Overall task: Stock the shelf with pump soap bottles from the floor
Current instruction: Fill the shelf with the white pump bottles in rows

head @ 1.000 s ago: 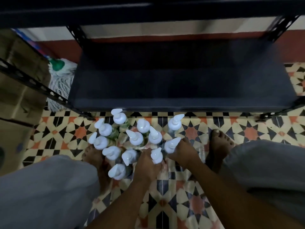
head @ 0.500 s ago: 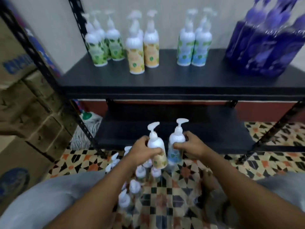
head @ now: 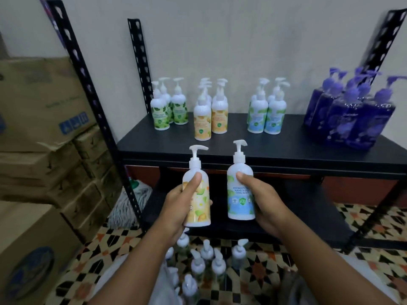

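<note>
While each of the two hands carries a bottle, the head view, the only one given, looks along both forearms toward a dark metal shelf [head: 242, 148]. The left hand [head: 176, 208] grips a yellow-labelled pump bottle [head: 201, 208], thumb pressed on its front and fingers wrapped behind. The right hand [head: 264, 203] grips a blue-labelled pump bottle [head: 239, 201] the same way. Both bottles are upright, side by side but apart, held in the air just below the front edge of the shelf board.

On that board stand sorted groups: green-labelled bottles [head: 169, 111] at the left, yellow-labelled bottles [head: 210, 119] next, blue-labelled bottles [head: 266, 117] after them, and dark purple bottles [head: 352, 119] at the right. More white pump bottles [head: 207, 260] wait in a cluster on the patterned floor [head: 363, 216] between the person's arms. Stacked cardboard boxes [head: 44, 106] and a mop head [head: 130, 205] sit left of the rack.

My reading is that the carry step is in hand: two bottles lifted, not yet set down. The next move seems to call for raising both above the board's edge, reaching forward, and standing each in front of its matching colour group, which lie nearly straight ahead of each hand. Bare board in front of those groups looks wide enough for both.
</note>
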`<state>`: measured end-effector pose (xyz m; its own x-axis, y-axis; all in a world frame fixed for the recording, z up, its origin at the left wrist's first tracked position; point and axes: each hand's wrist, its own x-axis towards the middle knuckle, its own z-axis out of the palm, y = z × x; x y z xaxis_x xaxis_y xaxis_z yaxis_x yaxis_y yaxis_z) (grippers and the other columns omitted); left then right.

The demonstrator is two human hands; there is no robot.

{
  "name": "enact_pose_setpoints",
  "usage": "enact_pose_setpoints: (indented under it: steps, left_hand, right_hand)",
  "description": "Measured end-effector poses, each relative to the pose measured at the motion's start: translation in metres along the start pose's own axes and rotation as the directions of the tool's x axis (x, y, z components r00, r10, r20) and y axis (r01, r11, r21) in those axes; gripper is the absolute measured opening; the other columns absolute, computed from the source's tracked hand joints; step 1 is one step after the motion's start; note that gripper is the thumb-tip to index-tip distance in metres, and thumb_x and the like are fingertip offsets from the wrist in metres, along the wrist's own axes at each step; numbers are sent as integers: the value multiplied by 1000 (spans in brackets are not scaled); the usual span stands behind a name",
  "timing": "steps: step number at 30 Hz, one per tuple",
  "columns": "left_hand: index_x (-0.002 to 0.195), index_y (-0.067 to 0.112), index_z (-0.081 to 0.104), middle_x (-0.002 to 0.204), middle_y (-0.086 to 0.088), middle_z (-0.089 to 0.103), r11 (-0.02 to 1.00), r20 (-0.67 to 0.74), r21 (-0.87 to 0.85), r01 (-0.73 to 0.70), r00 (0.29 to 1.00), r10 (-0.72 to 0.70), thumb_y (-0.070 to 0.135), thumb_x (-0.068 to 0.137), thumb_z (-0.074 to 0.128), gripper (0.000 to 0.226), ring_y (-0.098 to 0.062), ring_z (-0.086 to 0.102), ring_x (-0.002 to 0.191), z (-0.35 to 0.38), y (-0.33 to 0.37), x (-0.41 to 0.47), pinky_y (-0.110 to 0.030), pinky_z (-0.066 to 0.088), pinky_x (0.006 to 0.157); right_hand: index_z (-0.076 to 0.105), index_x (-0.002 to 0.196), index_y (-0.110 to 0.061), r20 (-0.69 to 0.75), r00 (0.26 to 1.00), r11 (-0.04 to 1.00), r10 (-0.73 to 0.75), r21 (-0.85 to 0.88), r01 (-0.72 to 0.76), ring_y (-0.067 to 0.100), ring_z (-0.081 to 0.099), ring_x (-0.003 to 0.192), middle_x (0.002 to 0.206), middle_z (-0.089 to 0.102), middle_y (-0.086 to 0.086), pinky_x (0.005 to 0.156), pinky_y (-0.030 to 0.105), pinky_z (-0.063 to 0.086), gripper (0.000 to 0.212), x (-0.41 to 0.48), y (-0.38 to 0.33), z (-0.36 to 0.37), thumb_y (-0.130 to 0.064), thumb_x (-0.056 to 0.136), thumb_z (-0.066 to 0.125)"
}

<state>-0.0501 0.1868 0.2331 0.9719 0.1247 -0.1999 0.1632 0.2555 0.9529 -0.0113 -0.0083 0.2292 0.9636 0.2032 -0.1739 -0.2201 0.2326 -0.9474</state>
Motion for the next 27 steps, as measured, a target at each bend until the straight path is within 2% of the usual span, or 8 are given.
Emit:
enact_pose_setpoints:
  steps: [3,7,10,12,14,17,20,27]
  left_hand:
    - [120,16,67,109,-18,75,997,38,-67,35,999,-33,65,77,59,66,-30,74,84,4,-2,-3,-39,60,73]
    - [120,16,65,99,-16,73,983,87,-154,104,992,-92,68,90,49,62,-36,72,88,10,-4,-2,-49,59,82]
    - [120,6,61,94,-15,70,967,148,-220,128,984,-96,48,100,50,48,-32,70,87,9,-5,-1,-49,59,84]
    - [127,3,58,95,-15,73,975,158,-185,127,982,-98,26,99,50,37,-30,72,88,9,-7,-1,-46,60,79]
    - [127,7,59,101,-15,76,992,117,-104,77,991,-64,17,96,59,32,-30,74,94,9,-12,0,-47,61,81]
    - [123,12,64,109,-13,76,997,73,53,-49,996,45,32,77,81,53,-30,75,99,8,-16,3,-51,60,89]
    - [116,12,69,103,-11,78,988,37,112,-102,994,99,41,65,87,61,-29,76,95,8,-16,1,-49,62,84]
    - [114,21,68,103,-5,77,973,8,132,-187,982,188,29,89,76,27,-25,76,96,8,-15,-1,-51,61,86]
  right_hand:
    - [71,118,-10,-11,999,997,44,65,-43,25,72,86,100,76,13,77,41,58,60,-2,7,7,-52,75,71]
    - [64,126,-11,55,995,975,81,201,-91,28,68,81,95,70,14,80,45,57,60,0,15,12,-58,88,62]
    - [65,126,-12,64,992,969,108,216,-120,30,70,84,97,70,17,81,47,58,62,1,16,9,-60,86,62]
    - [65,126,-11,57,992,968,116,219,-126,28,71,86,99,71,16,79,45,58,52,-1,17,7,-50,91,63]
    - [62,127,-7,58,992,973,112,195,-121,29,73,90,105,73,16,76,43,59,46,-2,18,5,-34,90,66]
    - [56,131,-2,79,995,992,56,109,-65,38,71,107,119,70,23,86,48,59,60,0,22,3,-19,76,73]
    - [57,128,-3,98,995,1000,5,26,-8,39,70,109,119,70,23,95,52,57,57,-1,25,3,-16,75,74]
    - [58,122,-18,42,998,997,-46,-53,48,29,74,102,112,74,10,88,50,60,56,-2,24,6,-21,71,79]
